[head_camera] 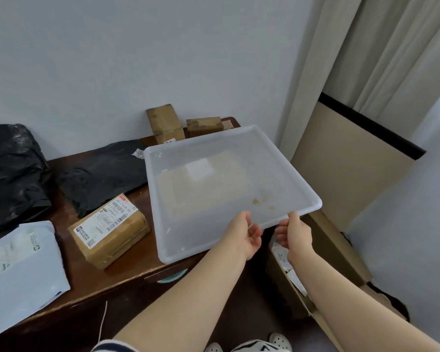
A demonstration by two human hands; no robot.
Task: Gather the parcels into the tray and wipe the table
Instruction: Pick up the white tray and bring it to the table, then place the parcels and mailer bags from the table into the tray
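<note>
A translucent white tray [163, 235] sits tilted over the right end of the brown table [69, 280], its near edge past the table's front. My left hand [247, 235] and my right hand [294, 232] both grip the tray's near rim, thumbs on top. A flat brown parcel shows through the tray floor. On the table lie a cardboard box with a label [111, 231], a flat black bag [104, 174], a bulky black bag [10, 171] and a light blue mailer [18, 270]. Two small cardboard boxes [165, 123] [205, 126] stand at the wall.
An open cardboard carton [323, 252] with packets inside stands on the floor to the right of the table. Beige curtains [366, 59] and a low partition [353, 161] close off the right side. The white wall runs behind the table.
</note>
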